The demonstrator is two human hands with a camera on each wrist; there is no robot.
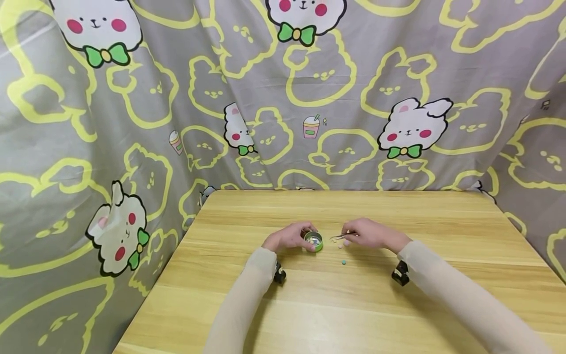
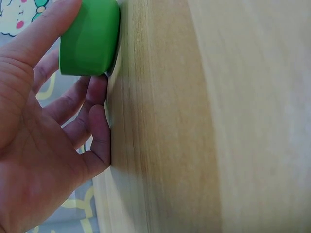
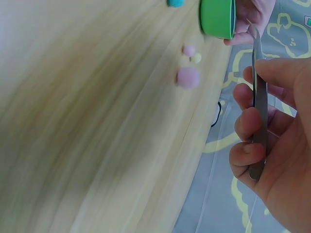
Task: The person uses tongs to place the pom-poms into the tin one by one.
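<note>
My left hand grips a small round green tin at the table surface, thumb on the near side and fingers around the far side. The tin's top is uncovered, with small pale and coloured bits inside in the head view. To its right my right hand holds metal tweezers with fine curved tips, which point left toward the tin. Close by on the wood lie a larger pink ball, a smaller pink ball, a cream ball and a teal ball.
The wooden table reaches back to a grey curtain printed with cartoon animals, which also hangs at both sides. Dark wrist cameras sit under the left wrist and the right wrist.
</note>
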